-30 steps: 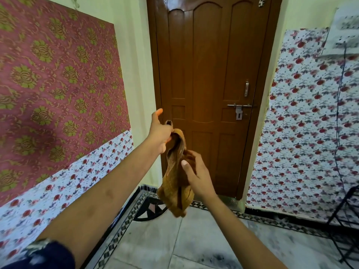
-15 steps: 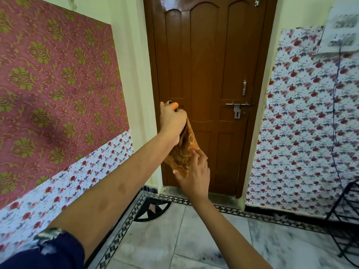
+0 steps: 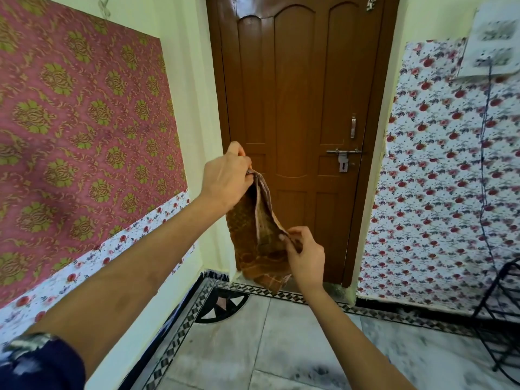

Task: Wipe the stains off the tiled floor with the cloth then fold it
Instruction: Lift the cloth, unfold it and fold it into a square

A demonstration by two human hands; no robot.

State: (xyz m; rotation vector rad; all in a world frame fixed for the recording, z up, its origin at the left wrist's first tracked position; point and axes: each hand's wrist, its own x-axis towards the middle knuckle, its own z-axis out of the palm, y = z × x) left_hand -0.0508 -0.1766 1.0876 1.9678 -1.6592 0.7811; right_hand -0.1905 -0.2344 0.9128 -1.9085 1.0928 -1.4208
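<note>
A brown patterned cloth (image 3: 253,240) hangs in the air in front of the door, doubled over into loose layers. My left hand (image 3: 225,181) pinches its top edge, raised at about door-latch height. My right hand (image 3: 305,256) grips the cloth's lower right edge, below and to the right of the left hand. The pale tiled floor (image 3: 253,347) lies beneath, with dark smudges (image 3: 318,371) near the bottom middle and greyish marks to the right.
A shut brown wooden door (image 3: 301,108) stands straight ahead. Patterned wall panels line the left (image 3: 84,122) and right (image 3: 439,192). A black wire rack (image 3: 503,299) stands at the right edge. A black-and-white border strip (image 3: 174,350) runs along the floor's edge.
The cloth has opened downward from a bunched shape. My right hand slid from its middle to its lower right edge, and my left hand keeps the top edge.
</note>
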